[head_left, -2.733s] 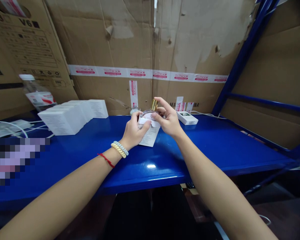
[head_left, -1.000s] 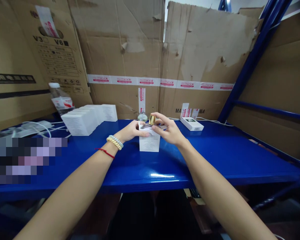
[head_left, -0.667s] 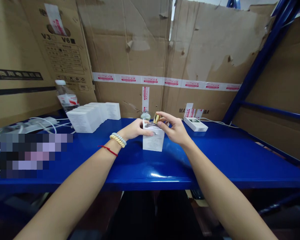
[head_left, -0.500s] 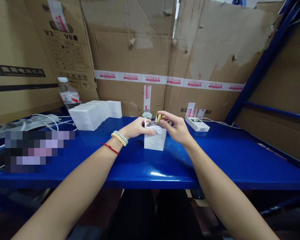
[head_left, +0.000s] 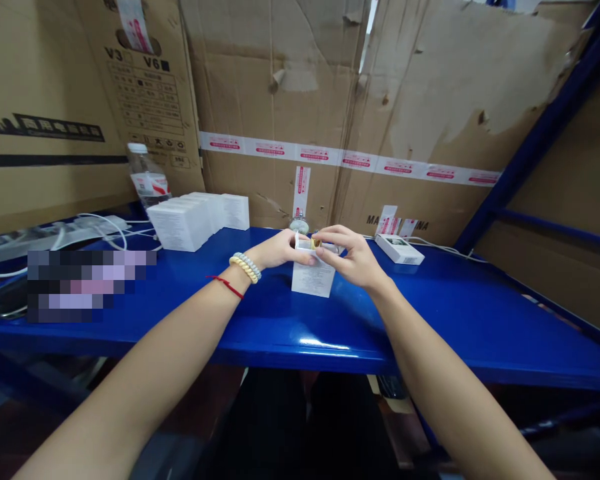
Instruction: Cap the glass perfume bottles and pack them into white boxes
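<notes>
A small white carton (head_left: 312, 280) stands upright on the blue shelf (head_left: 430, 313), its top open. My left hand (head_left: 281, 248) grips the carton's upper left edge. My right hand (head_left: 353, 257) pinches the gold cap (head_left: 315, 243) of a perfume bottle; only the cap shows above the carton's mouth, the glass body is hidden inside.
A row of white cartons (head_left: 195, 219) and a plastic water bottle (head_left: 147, 179) stand at the back left, with white cables (head_left: 100, 227) beside them. Another small glass bottle (head_left: 299, 224) and a flat box (head_left: 399, 248) lie at the back. Cardboard sheets (head_left: 290, 100) wall the rear.
The carton went from tilted in the air to standing on the shelf, and the gold-capped bottle has sunk into it until only the cap shows. My view shifted left and up.
</notes>
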`<act>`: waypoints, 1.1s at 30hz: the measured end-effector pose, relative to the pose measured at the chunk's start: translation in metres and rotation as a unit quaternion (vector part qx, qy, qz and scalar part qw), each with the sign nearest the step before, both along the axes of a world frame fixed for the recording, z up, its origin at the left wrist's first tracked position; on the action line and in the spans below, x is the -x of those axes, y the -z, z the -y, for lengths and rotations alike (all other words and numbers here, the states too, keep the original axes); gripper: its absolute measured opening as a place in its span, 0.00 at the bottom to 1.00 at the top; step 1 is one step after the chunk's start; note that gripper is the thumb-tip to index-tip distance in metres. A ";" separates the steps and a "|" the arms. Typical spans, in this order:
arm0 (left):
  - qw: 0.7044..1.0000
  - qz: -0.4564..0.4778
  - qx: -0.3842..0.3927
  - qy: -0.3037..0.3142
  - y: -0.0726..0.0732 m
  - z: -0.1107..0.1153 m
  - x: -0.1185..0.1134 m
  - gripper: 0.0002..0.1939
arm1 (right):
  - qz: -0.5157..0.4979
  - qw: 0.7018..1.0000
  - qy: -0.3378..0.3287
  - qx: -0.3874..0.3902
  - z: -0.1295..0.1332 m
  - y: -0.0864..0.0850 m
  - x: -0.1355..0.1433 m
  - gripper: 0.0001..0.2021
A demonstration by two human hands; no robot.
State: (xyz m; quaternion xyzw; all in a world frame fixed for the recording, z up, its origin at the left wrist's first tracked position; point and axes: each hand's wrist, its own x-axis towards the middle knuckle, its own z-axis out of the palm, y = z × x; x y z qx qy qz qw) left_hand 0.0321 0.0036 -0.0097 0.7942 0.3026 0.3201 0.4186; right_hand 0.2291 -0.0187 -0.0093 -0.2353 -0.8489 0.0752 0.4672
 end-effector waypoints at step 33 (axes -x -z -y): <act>0.999 -0.006 0.016 0.032 -0.001 0.000 0.003 0.26 | -0.142 0.968 -0.063 0.198 -0.019 0.006 -0.014 0.07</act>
